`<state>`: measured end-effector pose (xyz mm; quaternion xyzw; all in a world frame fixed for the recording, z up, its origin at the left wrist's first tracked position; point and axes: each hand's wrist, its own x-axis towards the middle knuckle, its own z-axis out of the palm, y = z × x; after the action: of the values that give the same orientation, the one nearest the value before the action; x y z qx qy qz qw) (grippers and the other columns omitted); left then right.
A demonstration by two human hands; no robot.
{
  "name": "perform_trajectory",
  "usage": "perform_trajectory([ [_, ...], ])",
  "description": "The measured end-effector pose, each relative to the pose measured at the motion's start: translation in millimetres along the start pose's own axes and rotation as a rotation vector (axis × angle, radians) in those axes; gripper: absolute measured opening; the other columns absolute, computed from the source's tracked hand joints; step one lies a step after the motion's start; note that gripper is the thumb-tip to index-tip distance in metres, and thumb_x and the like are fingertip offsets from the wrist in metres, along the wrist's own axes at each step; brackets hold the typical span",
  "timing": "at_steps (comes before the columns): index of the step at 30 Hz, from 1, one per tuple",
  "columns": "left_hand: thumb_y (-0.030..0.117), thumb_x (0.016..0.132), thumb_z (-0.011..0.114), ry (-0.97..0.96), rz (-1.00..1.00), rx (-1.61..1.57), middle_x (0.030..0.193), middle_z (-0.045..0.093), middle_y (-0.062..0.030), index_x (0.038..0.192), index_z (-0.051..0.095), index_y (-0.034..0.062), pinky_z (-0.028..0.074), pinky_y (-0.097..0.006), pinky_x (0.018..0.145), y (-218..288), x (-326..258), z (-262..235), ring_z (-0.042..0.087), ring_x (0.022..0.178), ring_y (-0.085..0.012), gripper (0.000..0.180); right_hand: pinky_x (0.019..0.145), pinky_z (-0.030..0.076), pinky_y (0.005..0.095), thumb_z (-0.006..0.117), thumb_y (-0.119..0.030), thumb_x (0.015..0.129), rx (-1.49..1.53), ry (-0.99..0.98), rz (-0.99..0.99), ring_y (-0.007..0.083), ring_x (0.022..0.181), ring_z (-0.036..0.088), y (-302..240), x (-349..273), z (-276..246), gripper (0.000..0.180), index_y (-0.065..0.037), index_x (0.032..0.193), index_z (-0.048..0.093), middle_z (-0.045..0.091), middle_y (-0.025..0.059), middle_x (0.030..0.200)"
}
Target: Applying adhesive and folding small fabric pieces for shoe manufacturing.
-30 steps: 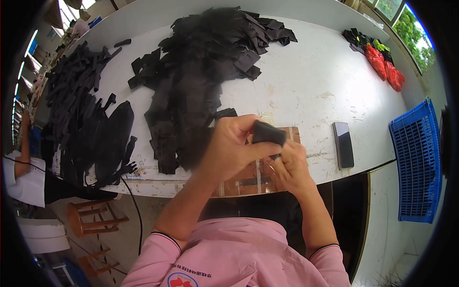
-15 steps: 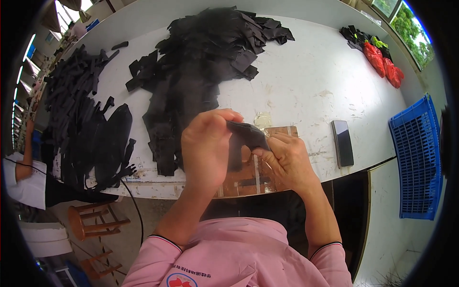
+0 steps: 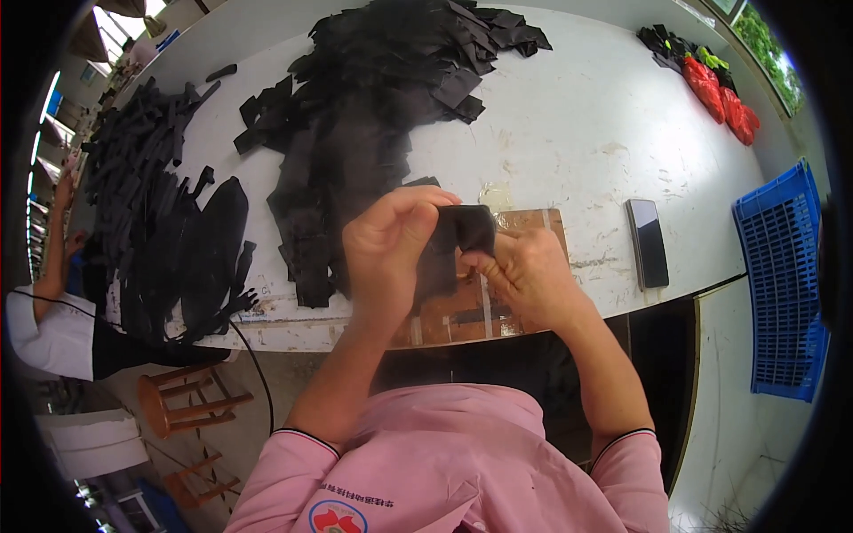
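A black piece of fabric is stretched between my two hands above the table's front edge. My left hand is closed on its left end, the thumb up against the fingers. At the other end, my right hand pinches the cloth, its fingers curled. Beneath them lies a brown, taped board, partly hidden by my hands. Just beyond, a large heap of flat black fabric pieces spreads toward the back of the table.
To the left is another pile of narrow black strips. A phone lies at the right, near a blue plastic crate. Red bags sit at the far right. A co-worker's arm and a wooden stool show at left.
The black fabric between my hands has turned from a slant to nearly level and shows a broader face. My hands remain close together, and the whole view has shifted slightly.
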<state>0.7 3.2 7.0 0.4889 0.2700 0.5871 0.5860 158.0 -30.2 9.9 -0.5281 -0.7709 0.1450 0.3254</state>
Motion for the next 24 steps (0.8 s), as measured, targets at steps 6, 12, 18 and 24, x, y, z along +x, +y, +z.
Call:
perform_trajectory([
  [6,0.001,0.068,0.062,-0.162,0.273,1.084,0.088,0.057,-0.0116,0.097,0.055,-0.0004,0.045,-0.031,0.071,-50.3,-7.4,-19.3,0.057,0.080,-0.0245,0.030,0.039,0.032,0.0225,0.051,-0.020,0.088,0.523,0.486,0.123,0.0061,0.043,0.043,-31.7,0.3,-60.0,0.035,0.001,0.060,0.050,0.049,0.0009,0.051],
  [12,0.009,0.064,0.065,-0.252,0.195,1.593,0.089,0.050,-0.0155,0.087,0.054,0.0008,0.040,-0.039,0.073,-98.1,-13.3,-18.4,0.048,0.086,-0.0300,0.027,0.038,0.029,0.0215,0.043,-0.029,0.091,0.660,0.736,0.655,0.0092,0.039,0.038,11.8,-124.4,1.8,0.044,-0.004,0.055,0.043,0.042,0.0032,0.048],
  [18,0.004,0.063,0.062,-0.265,0.250,1.575,0.082,0.051,-0.0137,0.070,0.055,0.0021,0.042,-0.036,0.066,-94.6,-6.5,-20.0,0.048,0.080,-0.0280,0.010,0.040,0.035,0.0224,0.049,-0.035,0.088,0.610,0.597,1.301,0.0112,0.041,0.045,62.7,-283.3,59.1,0.041,-0.005,0.061,0.048,0.048,0.0038,0.050],
  [24,0.002,0.074,0.061,0.089,-0.002,0.680,0.073,0.054,-0.0049,0.074,0.057,-0.0003,0.042,-0.024,0.060,-58.1,-7.4,-32.8,0.053,0.064,-0.0134,0.005,0.051,0.045,0.0334,0.058,-0.025,0.080,-0.026,-0.175,1.148,0.0287,0.057,0.059,47.9,-224.4,53.1,0.029,0.003,0.073,0.056,0.058,0.0193,0.064],
])
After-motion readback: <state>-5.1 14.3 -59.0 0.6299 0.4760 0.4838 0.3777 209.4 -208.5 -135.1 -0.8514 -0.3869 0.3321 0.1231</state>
